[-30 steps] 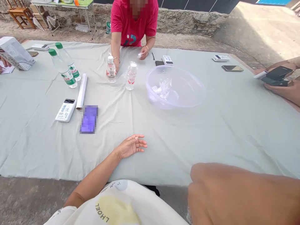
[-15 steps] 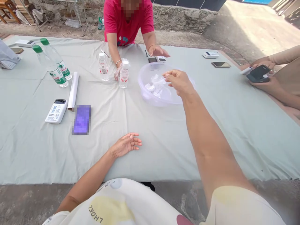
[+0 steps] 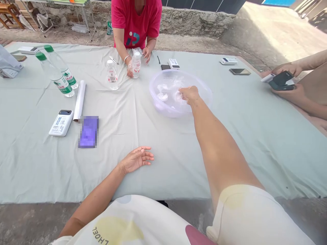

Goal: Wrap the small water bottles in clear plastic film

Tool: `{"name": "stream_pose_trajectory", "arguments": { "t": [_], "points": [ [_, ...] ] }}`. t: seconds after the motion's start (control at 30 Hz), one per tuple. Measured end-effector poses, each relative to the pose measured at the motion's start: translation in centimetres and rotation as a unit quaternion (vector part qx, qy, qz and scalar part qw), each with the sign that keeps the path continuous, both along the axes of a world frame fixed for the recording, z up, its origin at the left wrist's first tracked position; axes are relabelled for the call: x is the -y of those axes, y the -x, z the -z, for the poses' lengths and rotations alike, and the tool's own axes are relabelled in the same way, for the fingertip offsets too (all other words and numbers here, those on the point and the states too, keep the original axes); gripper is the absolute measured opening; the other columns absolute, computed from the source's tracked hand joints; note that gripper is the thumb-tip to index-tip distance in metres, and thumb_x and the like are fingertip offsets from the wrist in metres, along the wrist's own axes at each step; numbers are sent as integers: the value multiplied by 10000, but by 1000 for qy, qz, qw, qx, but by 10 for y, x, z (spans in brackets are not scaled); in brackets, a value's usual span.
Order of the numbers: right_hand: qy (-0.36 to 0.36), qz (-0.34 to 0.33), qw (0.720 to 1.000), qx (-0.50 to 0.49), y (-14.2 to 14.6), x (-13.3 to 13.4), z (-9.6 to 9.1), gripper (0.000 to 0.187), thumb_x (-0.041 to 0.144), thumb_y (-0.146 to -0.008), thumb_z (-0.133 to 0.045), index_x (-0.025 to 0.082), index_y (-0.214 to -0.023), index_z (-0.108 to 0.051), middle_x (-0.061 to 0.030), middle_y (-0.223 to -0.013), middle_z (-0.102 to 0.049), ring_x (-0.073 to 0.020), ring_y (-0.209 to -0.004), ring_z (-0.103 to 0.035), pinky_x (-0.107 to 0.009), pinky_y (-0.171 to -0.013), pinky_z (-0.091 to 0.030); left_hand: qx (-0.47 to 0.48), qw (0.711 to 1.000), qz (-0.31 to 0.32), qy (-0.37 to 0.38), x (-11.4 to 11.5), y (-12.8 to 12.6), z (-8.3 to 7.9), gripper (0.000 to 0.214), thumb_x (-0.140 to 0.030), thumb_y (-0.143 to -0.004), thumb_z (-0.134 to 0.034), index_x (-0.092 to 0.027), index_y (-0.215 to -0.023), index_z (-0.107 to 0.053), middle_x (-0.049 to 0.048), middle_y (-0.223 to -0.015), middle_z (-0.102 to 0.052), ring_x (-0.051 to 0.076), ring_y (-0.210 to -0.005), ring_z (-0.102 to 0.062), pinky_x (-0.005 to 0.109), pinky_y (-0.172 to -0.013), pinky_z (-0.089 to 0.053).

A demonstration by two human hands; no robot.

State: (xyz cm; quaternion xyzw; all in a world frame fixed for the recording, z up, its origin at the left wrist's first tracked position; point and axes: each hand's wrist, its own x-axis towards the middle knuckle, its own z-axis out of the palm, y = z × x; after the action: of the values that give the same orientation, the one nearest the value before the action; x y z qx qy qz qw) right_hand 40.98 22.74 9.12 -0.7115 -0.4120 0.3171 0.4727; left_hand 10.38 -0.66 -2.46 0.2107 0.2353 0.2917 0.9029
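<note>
Evidently, crumpled clear plastic is left in the round lilac basin, the right hand over it, grip unclear, the left hand loosely spread before it.

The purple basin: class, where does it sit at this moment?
In the head view, the purple basin sits on the tablecloth slightly right of centre, with the person's right hand over it and a white device just beyond its far rim.
</note>
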Motion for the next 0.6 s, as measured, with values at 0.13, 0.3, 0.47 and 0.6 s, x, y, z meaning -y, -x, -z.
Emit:
{"name": "stream_pose_trajectory", "arguments": {
  "t": [0.13,0.3,0.47,0.6],
  "points": [
    [-18,54,998,-37,-13,17,-19,208,241,-898,-566,195,-694,-566,-2,-621,-551,-131,-672,-591,-271,-663,-517,0,1000,2,-2,0,0,-3,340,-358,-876,-698,-163,-1150,-648,107,-1028,-701,216,-976,-677,345,-818,-510],
    [-63,79,995,-25,0,66,-41,128,72,-795,-615,176,-720,-617,25,-634,-562,-89,-596,-542,-237,-663,-500,4,1000,-6,-12,2,2,0,335,-351,-873,-701,-168,-1150,-652,105,-1030,-703,216,-977,-677,343,-823,-511],
    [-133,-100,959,-228,65,160,-29,219,242,-714,-752,247,-903,-641,39,-789,-665,-116,-661,-639,-252,-644,-551,-16,999,-16,-45,3,1,-3,372,-407,-865,-698,-172,-1152,-688,128,-1100,-703,238,-1022,-666,361,-860,-503],
    [-70,-160,915,-363,120,232,10,379,309,-665,-832,294,-994,-643,51,-825,-686,-129,-724,-668,-257,-694,-569,-9,997,-43,-60,3,-4,-25,528,-600,-813,-681,-183,-1136,-704,130,-1215,-683,277,-1186,-598,398,-966,-464]
  ]
}}
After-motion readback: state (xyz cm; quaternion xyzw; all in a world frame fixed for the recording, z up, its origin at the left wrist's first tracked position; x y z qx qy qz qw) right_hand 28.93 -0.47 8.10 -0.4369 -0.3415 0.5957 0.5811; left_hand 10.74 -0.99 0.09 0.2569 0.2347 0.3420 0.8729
